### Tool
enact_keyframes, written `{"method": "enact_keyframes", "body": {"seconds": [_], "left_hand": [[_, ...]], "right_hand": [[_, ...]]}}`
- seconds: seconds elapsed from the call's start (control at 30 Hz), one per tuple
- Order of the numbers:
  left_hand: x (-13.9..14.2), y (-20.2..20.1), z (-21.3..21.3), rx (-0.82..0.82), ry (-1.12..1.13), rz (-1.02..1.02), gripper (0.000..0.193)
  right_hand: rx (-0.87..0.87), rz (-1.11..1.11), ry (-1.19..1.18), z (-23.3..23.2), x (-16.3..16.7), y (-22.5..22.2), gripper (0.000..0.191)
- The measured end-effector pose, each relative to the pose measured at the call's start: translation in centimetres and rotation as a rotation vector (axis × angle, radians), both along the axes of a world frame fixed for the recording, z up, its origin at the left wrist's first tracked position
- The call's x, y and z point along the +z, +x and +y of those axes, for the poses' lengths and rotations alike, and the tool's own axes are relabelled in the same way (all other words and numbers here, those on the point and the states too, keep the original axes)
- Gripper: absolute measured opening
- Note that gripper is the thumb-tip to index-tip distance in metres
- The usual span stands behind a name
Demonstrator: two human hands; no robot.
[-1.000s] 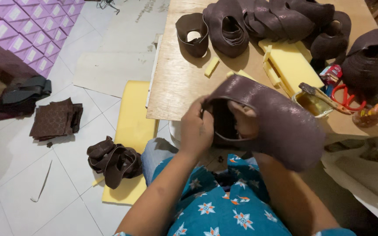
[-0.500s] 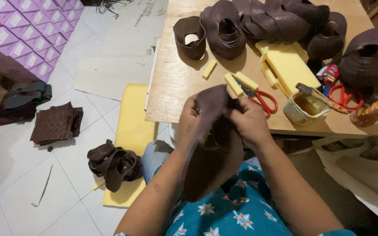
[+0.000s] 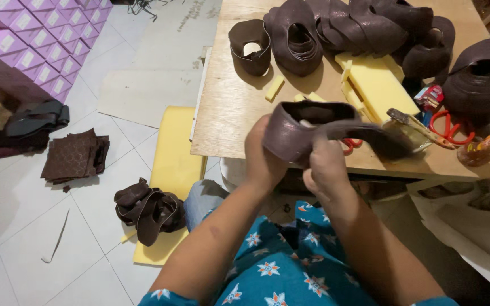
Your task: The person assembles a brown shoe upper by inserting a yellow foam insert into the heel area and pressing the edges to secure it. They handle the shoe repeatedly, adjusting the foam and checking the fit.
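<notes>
The shoe piece (image 3: 324, 131) in the middle of the picture is dark brown with a soft shine. The heap of shoe pieces (image 3: 347, 28) at the top is the same dark brown. The foam blocks (image 3: 378, 85) at the upper right are bright yellow. The table (image 3: 228, 107) is pale wood colour. The scissors (image 3: 452, 127) at the right have red handles. The boxes (image 3: 35, 42) at the upper left are purple with white labels. The shirt (image 3: 290, 272) at the bottom is blue-green with little white flowers. The floor tiles (image 3: 18, 226) at the lower left are white. The foam mat (image 3: 171, 164) on the floor is yellow. The stacked squares (image 3: 75, 156) at the left are brown with a small diamond pattern.
</notes>
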State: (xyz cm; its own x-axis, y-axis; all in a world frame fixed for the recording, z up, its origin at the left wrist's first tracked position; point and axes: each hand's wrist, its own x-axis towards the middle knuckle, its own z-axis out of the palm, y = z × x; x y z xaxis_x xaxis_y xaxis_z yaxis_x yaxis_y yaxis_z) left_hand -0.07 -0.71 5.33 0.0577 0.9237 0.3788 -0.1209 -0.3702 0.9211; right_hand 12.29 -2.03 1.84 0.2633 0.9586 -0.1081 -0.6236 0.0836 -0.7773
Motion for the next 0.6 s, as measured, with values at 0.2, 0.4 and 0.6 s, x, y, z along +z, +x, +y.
{"method": "enact_keyframes", "body": {"seconds": [0.2,0.4,0.6], "left_hand": [[2.1,-1.4,1.6,0.162,-0.126,0.365,0.014],[2.5,-0.6,-0.4,0.16,0.309,0.19,0.015],[0.3,-0.9,0.2,0.194,0.183,0.178,0.011]], "right_hand": [[0.004,-0.188,-0.028,-0.5,2.6,0.9,0.032],[-0.073,-0.239,-0.007,-0.9,2.4,-0.4,0.017],[-0.055,-0.556,-0.083,-0.3,2.1,0.2,0.028]]}}
